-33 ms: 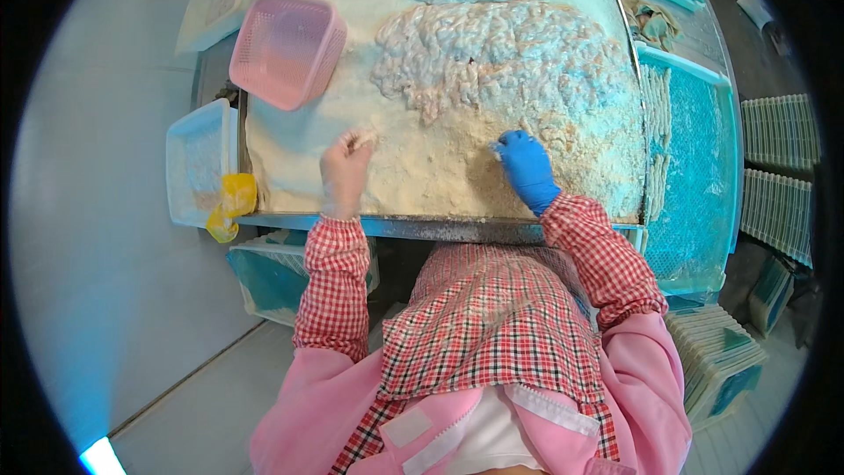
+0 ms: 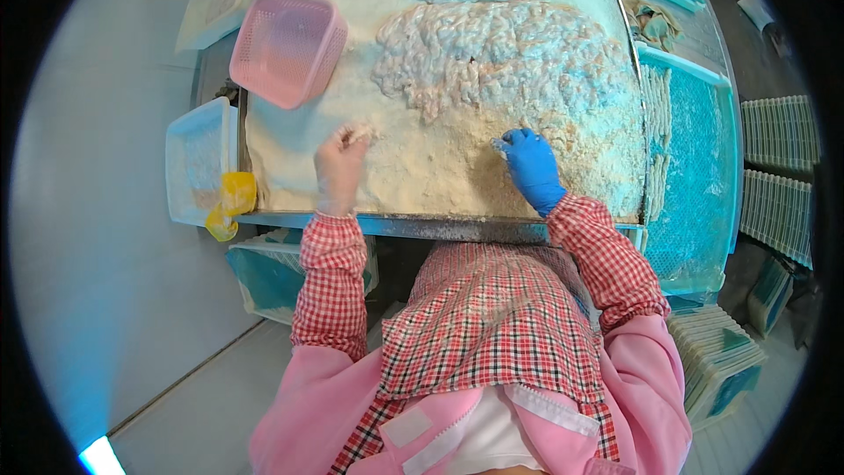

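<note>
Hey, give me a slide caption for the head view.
Left hand and blue-gloved right hand over a powder-dusted worktop, with pale, glistening heaps and a pink basket beyond.

Cream powder (image 2: 413,180) across the table (image 2: 422,227), checks and turquoise around it
On the table, a pink basket (image 2: 281,48) and a pale pinkish-grey heap (image 2: 501,53); over its near part, a blue-gloved right hand (image 2: 532,167); beyond its near edge, red-and-white gingham sleeves (image 2: 330,299) and a red, black and white plaid apron (image 2: 492,317); right of it, a turquoise tray (image 2: 694,185) and green-and-white striped panels (image 2: 778,134); left of it, yellow plastic (image 2: 236,195).
</note>
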The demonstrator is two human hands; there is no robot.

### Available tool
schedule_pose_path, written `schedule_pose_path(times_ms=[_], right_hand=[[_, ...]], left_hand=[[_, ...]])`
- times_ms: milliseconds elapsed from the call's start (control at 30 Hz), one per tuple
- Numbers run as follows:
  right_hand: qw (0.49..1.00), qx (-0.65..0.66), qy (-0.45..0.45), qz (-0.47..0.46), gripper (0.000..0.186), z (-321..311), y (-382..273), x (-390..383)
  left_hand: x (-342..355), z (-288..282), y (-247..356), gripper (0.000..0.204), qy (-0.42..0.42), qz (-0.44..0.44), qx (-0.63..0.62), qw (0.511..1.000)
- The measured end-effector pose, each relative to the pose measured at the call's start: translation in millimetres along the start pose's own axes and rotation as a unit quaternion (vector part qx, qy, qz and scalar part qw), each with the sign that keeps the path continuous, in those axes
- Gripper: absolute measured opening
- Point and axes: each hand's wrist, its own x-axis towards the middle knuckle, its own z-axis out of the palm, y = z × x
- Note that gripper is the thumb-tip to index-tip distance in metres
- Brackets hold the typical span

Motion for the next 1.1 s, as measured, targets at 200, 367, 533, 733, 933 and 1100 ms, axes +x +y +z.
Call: schedule_pose_path(times_ms=[200, 367, 533, 733, 933, 1100], right_hand=[[0.99, 0.067, -0.103, 0.068, 0.02, -36, -52, -4], [0.981, 0.107, -0.159, -0.032, 0.021, 31, -70, -27], [0.986, 0.118, -0.034, 0.112, 0.022, 36, -62, -25], [0.442, 0.763, -0.062, 0.468, 0.024, 29, -70, -5], [0.311, 0.853, 0.081, 0.411, 0.035, 46, -90, -4], [0.4, 0.836, 0.052, 0.373, 0.046, 35, -71, -3]], left_hand=[[13, -2, 29, 0.02, -0.129, 0.171, 0.152, 0.965], [-22, 31, -58, 0.021, -0.249, 0.332, 0.357, 0.837], [-15, 61, -124, 0.023, -0.214, 0.186, 0.421, 0.862], [-81, 126, -73, 0.034, -0.177, 0.152, 0.23, 0.945], [-62, 140, -54, 0.048, -0.038, 0.23, 0.214, 0.949], [-84, 155, -37, 0.05, -0.212, 0.258, 0.041, 0.942]])
